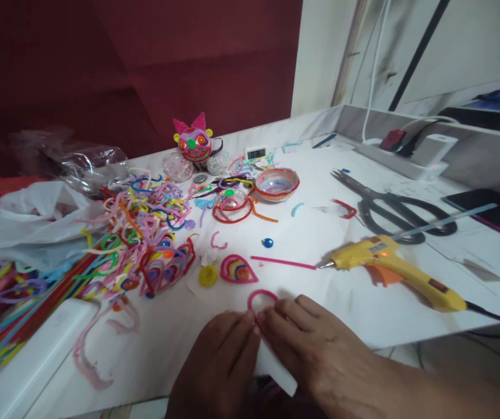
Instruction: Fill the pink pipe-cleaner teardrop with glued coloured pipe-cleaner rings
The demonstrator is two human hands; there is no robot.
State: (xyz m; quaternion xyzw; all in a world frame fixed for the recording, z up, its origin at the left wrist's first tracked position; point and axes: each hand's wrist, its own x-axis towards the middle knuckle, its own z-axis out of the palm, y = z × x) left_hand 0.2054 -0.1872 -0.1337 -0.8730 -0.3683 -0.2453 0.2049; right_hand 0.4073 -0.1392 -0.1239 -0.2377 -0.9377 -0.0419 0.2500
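Both my hands meet at the near edge of the white table (363,302). My left hand (219,372) and my right hand (315,349) pinch together the two ends of a pink pipe cleaner loop (262,295), which curves up from my fingertips. Just beyond it lie a teardrop shape of coiled coloured pipe cleaners (237,270), a yellow coiled disc (208,275) and a straight pink pipe cleaner (282,262).
A yellow glue gun (400,270) lies to the right, its nozzle pointing left. Black scissors (389,203) lie behind it. A heap of bent pipe cleaners (145,233) fills the left. A woven bowl (276,184), a cat-eared ball (192,142) and a power strip (407,163) stand farther back.
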